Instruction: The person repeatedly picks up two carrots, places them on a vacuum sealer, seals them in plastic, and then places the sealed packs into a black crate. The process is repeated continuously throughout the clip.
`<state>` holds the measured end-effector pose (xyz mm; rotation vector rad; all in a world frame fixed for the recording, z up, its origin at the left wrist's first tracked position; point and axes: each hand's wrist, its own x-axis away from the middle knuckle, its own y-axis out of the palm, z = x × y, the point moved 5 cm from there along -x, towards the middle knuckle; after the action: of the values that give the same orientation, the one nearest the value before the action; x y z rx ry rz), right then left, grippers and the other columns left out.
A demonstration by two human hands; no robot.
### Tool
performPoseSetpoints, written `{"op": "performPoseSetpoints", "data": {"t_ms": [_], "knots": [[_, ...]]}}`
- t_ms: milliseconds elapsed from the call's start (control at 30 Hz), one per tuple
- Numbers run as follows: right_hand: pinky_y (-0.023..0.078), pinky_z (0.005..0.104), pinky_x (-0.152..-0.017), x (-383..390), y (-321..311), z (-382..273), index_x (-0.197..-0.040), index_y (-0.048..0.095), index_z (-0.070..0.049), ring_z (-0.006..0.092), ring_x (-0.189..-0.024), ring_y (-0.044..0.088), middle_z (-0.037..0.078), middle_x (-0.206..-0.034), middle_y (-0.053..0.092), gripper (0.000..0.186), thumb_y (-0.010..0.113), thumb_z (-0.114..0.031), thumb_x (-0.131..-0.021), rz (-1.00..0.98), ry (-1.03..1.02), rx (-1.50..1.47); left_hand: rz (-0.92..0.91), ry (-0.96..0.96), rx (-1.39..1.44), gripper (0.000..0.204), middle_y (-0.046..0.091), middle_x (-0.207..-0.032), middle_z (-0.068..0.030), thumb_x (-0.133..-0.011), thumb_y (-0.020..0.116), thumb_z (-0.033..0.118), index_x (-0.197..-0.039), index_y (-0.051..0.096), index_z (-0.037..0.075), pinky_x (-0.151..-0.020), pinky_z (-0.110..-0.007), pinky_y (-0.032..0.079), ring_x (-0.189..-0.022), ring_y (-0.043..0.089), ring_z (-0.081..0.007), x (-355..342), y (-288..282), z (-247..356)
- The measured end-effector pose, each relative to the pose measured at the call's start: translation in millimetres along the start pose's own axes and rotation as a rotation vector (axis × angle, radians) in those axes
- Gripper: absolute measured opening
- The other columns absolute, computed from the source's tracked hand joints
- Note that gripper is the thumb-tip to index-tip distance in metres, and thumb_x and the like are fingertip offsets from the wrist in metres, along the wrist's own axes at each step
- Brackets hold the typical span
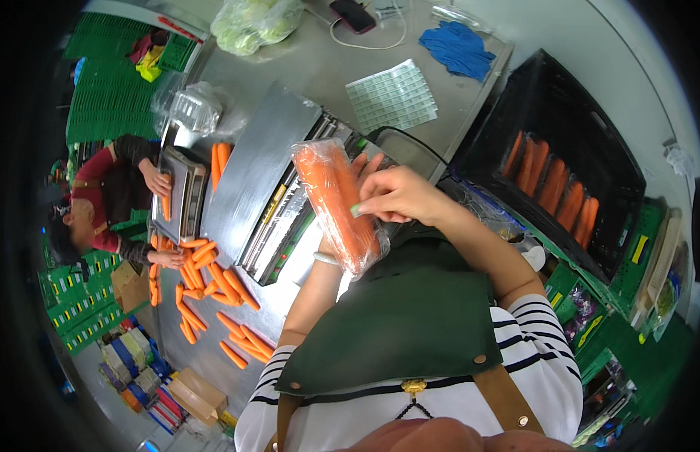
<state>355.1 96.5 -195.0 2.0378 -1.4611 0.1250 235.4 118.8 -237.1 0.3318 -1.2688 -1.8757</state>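
Note:
A pack of carrots (327,192) in clear film is held up at a tilt in front of my apron. My left hand (367,163) grips it from behind; most of that hand is hidden by the pack, with fingertips showing past its right edge. My right hand (403,196) is closed in a pinch at the pack's right side. Between its thumb and finger is a small green-and-white sticker (355,211), against or very near the film. Beyond the pack stands a film-wrapping machine (278,215) with a long metal plate.
A black crate (572,98) with several carrot packs stands at right. A sheet of labels (391,94), a blue cloth (457,50) and a phone (353,15) lie on the steel table. Loose carrots (207,271) spread at left, where a co-worker (94,196) handles carrots beside a scale (180,192).

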Motion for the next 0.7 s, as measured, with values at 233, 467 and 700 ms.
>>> {"op": "performPoseSetpoints", "data": {"t_ms": [233, 467, 700], "knots": [[0.053, 0.0349, -0.087, 68.1, -54.0, 6.9, -0.122, 0.057, -0.002, 0.0227, -0.097, 0.066, 0.011, -0.11, 0.067, 0.059, 0.087, -0.026, -0.077, 0.226, -0.275, 0.197, 0.185, -0.055, 0.063, 0.068, 0.058, -0.133, -0.0103, -0.095, 0.049, 0.068, -0.129, 0.055, 0.01, -0.102, -0.043, 0.046, -0.121, 0.055, -0.0297, -18.1, 12.1, -33.6], [0.04, 0.0387, -0.112, 146.9, -107.1, 36.5, -0.146, 0.042, -0.001, 0.0198, -0.13, 0.05, 0.012, -0.143, 0.05, 0.061, 0.068, -0.016, -0.092, 0.587, -0.736, -0.26, 0.166, 0.042, -0.145, 0.067, 0.053, -0.14, -0.0047, -0.1, 0.042, 0.062, -0.144, 0.044, 0.012, -0.109, -0.043, 0.042, -0.126, 0.053, -0.0248, -63.1, 113.2, -101.5], [0.053, 0.0455, -0.095, 272.5, -337.5, 76.1, -0.122, 0.057, -0.01, 0.0251, -0.107, 0.065, 0.01, -0.118, 0.066, 0.033, 0.051, -0.036, -0.104, 1.082, -0.781, -0.899, -0.447, -0.4, -0.868, 0.04, 0.063, -0.126, -0.0115, -0.103, 0.057, 0.017, -0.139, 0.051, 0.002, -0.095, -0.033, 0.048, -0.108, 0.064, -0.0192, -83.6, 155.3, -143.1]]}}
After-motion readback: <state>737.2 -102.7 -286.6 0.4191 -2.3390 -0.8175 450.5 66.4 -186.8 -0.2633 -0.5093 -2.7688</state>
